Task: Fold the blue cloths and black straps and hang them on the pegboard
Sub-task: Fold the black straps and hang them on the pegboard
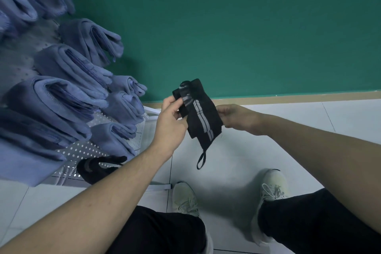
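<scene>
A black strap [203, 116] with grey stripes is held folded in the air in front of me, its thin loop [201, 160] dangling below. My left hand [171, 117] pinches the strap's left edge with thumb and fingers. My right hand [233, 116] grips its right edge. Several folded blue cloths [61, 97] hang in rows on the white pegboard [82, 150] at the left. Another black strap [97, 168] hangs at the pegboard's lower edge, partly hidden by my left forearm.
A green wall [247, 27] with a tan baseboard [299, 97] stands straight ahead. Pale floor tiles [226, 171] lie below, where my two white shoes [185, 198] and dark trouser legs show. The pegboard's white frame [156, 186] reaches the floor.
</scene>
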The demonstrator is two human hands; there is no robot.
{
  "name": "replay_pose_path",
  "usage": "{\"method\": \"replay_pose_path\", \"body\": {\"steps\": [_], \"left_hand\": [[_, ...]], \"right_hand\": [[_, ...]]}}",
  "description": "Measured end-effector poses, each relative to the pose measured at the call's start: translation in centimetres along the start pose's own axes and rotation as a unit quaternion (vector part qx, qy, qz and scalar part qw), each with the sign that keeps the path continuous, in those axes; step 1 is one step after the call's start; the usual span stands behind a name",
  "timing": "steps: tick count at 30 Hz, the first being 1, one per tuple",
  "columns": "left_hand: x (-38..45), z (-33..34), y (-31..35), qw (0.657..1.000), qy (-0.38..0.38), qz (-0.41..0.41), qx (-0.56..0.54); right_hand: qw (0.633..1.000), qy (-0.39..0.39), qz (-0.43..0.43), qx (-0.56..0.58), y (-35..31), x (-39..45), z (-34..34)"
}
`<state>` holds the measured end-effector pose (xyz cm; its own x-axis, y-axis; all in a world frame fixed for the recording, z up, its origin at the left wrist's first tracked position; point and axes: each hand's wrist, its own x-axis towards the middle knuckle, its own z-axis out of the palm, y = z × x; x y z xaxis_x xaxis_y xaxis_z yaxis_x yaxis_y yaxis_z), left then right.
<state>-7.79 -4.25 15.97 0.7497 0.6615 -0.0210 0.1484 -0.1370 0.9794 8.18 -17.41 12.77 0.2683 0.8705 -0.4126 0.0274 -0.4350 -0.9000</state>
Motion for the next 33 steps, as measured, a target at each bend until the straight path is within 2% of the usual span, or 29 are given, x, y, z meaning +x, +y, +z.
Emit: {"method": "replay_pose_path", "body": {"steps": [3,7,9,12,15,18,20,23,26,30,33], "left_hand": [[-0.2,-0.4,-0.5,0.999,0.03,-0.011,-0.009],[-0.1,-1.1,-1.1,0.999,0.008,0.011,0.041],[-0.1,-1.0,-1.0,0.997,-0.01,0.018,0.068],[0.2,-1.1,-0.7,0.995,-0.009,0.042,0.093],[0.3,-1.7,-1.2,0.983,-0.006,0.093,0.161],[0.3,-1.8,-1.9,0.97,-0.026,0.101,0.221],[0.5,-1.8,-2.2,0.972,-0.012,0.089,0.216],[0.7,-1.9,-1.8,0.977,0.017,0.092,0.193],[0.2,-2.0,-1.5,0.965,-0.028,0.134,0.223],[0.0,-1.8,-1.5,0.973,-0.053,0.087,0.205],[0.8,-2.0,-2.0,0.995,-0.023,-0.023,0.098]], "right_hand": [[0.999,-0.007,0.013,0.048,-0.3,0.5,-0.2],[0.997,-0.059,0.041,0.007,-0.8,1.1,-0.1],[0.996,-0.02,0.031,0.078,-0.4,2.1,0.7],[0.997,0.061,0.007,0.043,0.4,3.0,1.1],[0.988,0.113,-0.019,0.098,-1.1,2.4,0.9],[0.994,0.084,-0.026,0.066,-3.1,1.6,1.1],[0.997,0.06,-0.03,0.043,-3.6,1.4,1.9],[0.988,0.093,-0.072,0.102,-3.5,1.5,2.9],[0.987,0.109,-0.052,0.11,-3.9,1.9,3.8],[0.987,0.128,-0.075,0.063,-3.8,2.5,4.4],[0.979,0.154,-0.128,0.022,-2.9,1.9,3.9]]}}
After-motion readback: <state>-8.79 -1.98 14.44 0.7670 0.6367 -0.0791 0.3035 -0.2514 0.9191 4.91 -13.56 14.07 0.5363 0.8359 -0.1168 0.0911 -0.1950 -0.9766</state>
